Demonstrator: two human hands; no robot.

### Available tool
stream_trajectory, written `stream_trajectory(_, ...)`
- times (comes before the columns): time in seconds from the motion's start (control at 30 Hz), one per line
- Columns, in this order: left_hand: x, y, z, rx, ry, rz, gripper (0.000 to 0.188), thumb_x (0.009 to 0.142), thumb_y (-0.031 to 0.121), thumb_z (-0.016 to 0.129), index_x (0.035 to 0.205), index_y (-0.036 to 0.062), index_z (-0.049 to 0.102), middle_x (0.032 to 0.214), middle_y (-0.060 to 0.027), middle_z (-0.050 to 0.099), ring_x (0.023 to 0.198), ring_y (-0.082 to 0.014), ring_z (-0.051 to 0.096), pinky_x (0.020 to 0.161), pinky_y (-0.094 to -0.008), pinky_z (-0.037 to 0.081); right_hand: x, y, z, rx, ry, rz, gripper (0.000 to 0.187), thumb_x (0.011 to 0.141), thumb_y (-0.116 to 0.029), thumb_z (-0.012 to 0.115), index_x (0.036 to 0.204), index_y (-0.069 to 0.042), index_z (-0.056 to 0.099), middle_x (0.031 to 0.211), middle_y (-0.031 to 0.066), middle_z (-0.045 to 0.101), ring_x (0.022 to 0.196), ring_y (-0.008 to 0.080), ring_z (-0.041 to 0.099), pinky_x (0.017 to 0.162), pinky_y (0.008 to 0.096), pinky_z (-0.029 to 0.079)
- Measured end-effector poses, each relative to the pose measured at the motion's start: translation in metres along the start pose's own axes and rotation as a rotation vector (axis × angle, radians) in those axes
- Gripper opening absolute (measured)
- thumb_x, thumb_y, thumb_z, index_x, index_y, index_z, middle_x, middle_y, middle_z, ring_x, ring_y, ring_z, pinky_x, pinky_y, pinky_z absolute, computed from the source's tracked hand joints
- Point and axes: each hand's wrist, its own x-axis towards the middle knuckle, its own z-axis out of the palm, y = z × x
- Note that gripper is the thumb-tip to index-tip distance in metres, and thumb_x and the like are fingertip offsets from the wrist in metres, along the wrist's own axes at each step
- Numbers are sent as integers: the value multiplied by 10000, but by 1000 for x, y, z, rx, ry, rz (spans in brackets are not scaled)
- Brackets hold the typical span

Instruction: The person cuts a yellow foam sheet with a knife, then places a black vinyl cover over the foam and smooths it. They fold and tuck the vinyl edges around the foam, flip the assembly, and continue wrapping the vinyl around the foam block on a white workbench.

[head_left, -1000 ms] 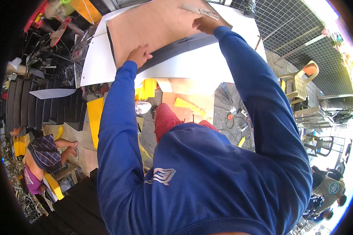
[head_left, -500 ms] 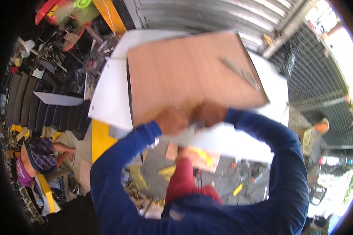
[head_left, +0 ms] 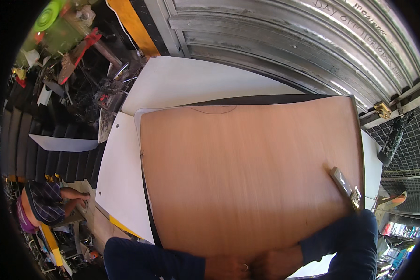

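Both the left hand [head_left: 228, 267] and right hand [head_left: 277, 262] grip the brown board [head_left: 247, 177] by its near edge.

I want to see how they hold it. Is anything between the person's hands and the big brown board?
Nothing visible is. The left hand and right hand sit side by side right at the near edge of the brown board. A small flat tool lies on the board's right side, away from both hands.

The brown wooden panel [head_left: 247, 177] covers most of the white tabletop [head_left: 121, 182], leaving free passage only along the bare left strip and far end, while a flat metal tool [head_left: 345, 186] obstructs the panel's right edge and a corrugated shutter [head_left: 284, 42] closes the far side.
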Motion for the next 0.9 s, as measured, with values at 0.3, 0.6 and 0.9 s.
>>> stream_trajectory(0.3,-5,17,-21,32,136,-311,320,857,371,571,1078,152,648,1081,-40,617,1050,-252,571,888,-458,451,-4,1,-13,-171,13,-17,223,822,-249,627,861,-31,650,874,137,650,869,305,644,800,419,516)
stream_trajectory(0.6,11,48,-38,282,458,-1040,873,789,452,745,1565,300,374,1664,-271,116,1503,-586,43,1170,-728,86,9,-8,-27,-493,-116,142,200,869,-217,609,974,-78,709,928,130,705,898,288,692,810,437,549)
stream_trajectory(0.9,14,48,-41,457,145,-1129,976,803,681,687,1617,393,232,1691,-235,-70,1521,-539,-85,1200,-654,1,-129,-22,-80,-1690,1137,1187,627,863,-560,696,1280,-102,603,1315,166,605,1243,355,571,1024,566,433)
